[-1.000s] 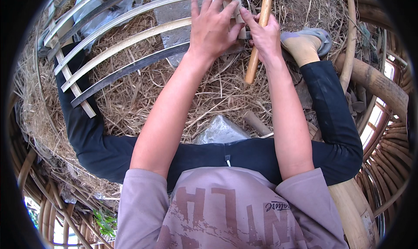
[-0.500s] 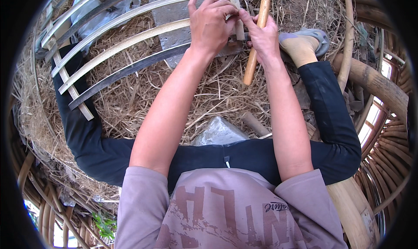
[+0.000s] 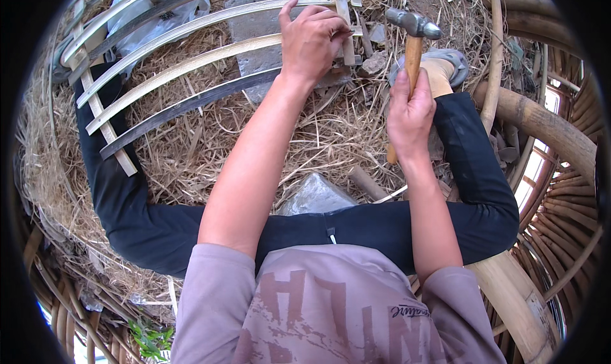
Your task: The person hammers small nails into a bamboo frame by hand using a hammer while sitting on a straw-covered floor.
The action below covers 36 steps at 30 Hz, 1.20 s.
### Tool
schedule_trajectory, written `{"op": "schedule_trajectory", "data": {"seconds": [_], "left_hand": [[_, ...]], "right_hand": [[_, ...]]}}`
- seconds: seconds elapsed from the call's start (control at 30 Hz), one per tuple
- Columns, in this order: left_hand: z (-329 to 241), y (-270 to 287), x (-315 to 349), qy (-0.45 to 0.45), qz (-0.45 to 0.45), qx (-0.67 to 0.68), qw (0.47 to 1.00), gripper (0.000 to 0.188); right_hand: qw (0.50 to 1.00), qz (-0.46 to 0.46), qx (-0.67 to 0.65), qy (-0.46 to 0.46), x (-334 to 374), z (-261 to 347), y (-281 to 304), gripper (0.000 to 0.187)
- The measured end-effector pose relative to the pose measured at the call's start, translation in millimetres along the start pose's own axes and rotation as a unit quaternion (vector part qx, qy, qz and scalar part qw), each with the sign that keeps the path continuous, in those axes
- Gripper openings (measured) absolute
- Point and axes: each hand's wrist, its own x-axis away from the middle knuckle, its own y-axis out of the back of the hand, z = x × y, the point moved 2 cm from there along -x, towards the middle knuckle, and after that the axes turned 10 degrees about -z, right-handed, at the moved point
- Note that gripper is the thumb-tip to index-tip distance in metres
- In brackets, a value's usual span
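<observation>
My right hand (image 3: 410, 119) is wrapped round the wooden handle of a hammer (image 3: 414, 52), its steel head raised to the right of the wooden frame. My left hand (image 3: 313, 42) is closed in a pinch at the frame's right crosspiece (image 3: 347, 42). A small dark nail (image 3: 351, 32) shows at its fingertips, mostly hidden by them. Pale slats (image 3: 216, 57) and a dark slat (image 3: 203, 98) run leftward from under this hand to the left crosspiece (image 3: 105, 122). Beneath the frame's right end lies a flat grey stone slab (image 3: 251, 29).
Dry straw (image 3: 184, 154) covers the ground. A clear plastic bag (image 3: 137, 26) lies behind the slats. My bent legs flank the work, my right foot (image 3: 439, 74) close to the hammer. Bamboo poles (image 3: 547, 122) stand at the right, and a grey block (image 3: 316, 195) sits before me.
My right hand has left the crosspiece and moved right and nearer to me, lifting the hammer by its handle. My left hand stays pinched at the crosspiece.
</observation>
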Motion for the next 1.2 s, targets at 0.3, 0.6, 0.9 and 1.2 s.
{"op": "schedule_trajectory", "data": {"seconds": [0.3,0.6,0.9,1.2], "left_hand": [[-3.2,1.4,-0.9,0.005,0.004,-0.007,1.000,0.004],[-1.4,2.8,1.1,-0.003,-0.001,-0.013,1.000,0.007],[-1.4,3.0,-1.0,0.003,0.019,-0.023,1.000,0.006],[-10.4,7.7,-6.8,0.014,-0.001,0.042,0.999,0.007]], "right_hand": [[0.996,0.032,0.070,0.052,22.2,-6.6,-22.7,0.019],[0.996,0.032,0.076,0.030,20.0,-2.4,-26.1,0.018],[0.995,0.004,0.051,0.090,34.9,-20.1,-36.5,0.017],[0.996,-0.047,0.023,0.069,45.2,-20.8,-32.8,0.018]]}}
